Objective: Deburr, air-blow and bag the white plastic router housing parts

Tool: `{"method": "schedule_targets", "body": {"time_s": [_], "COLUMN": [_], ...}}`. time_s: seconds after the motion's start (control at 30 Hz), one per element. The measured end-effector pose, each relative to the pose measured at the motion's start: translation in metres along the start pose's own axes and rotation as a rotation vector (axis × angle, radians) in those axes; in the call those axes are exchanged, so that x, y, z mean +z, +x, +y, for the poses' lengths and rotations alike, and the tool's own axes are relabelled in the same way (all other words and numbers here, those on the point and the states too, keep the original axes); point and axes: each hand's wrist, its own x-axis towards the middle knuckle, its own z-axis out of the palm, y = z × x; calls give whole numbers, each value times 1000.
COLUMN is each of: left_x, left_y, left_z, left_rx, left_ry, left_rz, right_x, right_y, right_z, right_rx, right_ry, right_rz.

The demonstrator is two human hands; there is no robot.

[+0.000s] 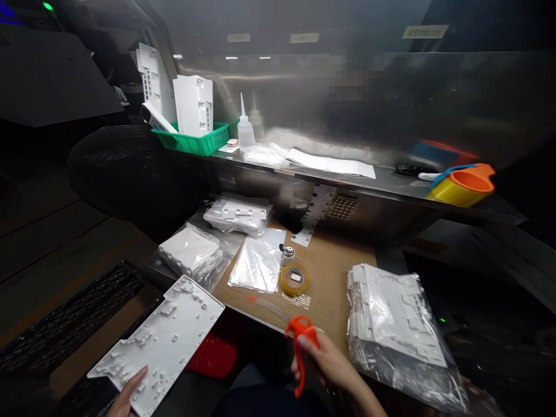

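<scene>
My left hand point(128, 396) grips the lower edge of a white plastic panel point(167, 341), thumb on the face that carries small clips and ribs. The panel is tilted in front of the bench at the left. My right hand point(325, 360) is closed around an orange-red air blow gun point(303, 336). Its thin nozzle points left over the bench edge toward the panel, apart from it. A roll of yellow tape point(294, 280) and a stack of clear plastic bags point(259, 260) lie on the cardboard-covered benchtop point(334, 289) beyond the gun.
Bagged white panels point(397, 324) lie at the bench's right, with more bagged parts point(191, 249) at its left. The metal shelf point(382, 182) bears a green bin point(204, 143), a squeeze bottle point(246, 132) and a yellow cup point(463, 186). A black crate point(99, 307) stands low left.
</scene>
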Motion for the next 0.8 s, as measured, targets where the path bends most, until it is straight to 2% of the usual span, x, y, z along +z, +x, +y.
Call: {"method": "schedule_targets", "body": {"time_s": [0.1, 0.17, 0.27, 0.33, 0.4, 0.5, 0.57, 0.63, 0.7, 0.73, 0.8], "left_x": [30, 50, 81, 107, 136, 182, 212, 243, 277, 296, 338], "left_y": [-2, 3, 15, 22, 25, 24, 24, 27, 36, 43, 61], "left_z": [16, 25, 36, 41, 45, 50, 49, 47, 45, 45, 46], "left_rx": [2, -19, -78, -66, -33, -63, -114, -159, -177, -165, -81], "left_ry": [-13, -4, 90, 170, 227, 351, 445, 516, 587, 620, 672], "left_rz": [-45, -101, -235, -342, -487, -686, -774, -838, -896, -920, -949], "right_x": [-38, -64, -91, -96, -88, -55, -27, -5, 5, 4, -3], "right_y": [29, 53, 90, 105, 108, 92, 74, 55, 39, 31, 18], "right_z": [7, 8, 3, 1, 2, 11, 19, 25, 26, 26, 25], "right_rx": [29, 42, 51, 42, 10, -61, -120, -184, -214, -208, -189], "right_ry": [35, -3, -36, -37, -12, 54, 209, 488, 742, 827, 946], "right_rz": [517, 779, 944, 1026, 1052, 964, 772, 516, 396, 420, 553]}}
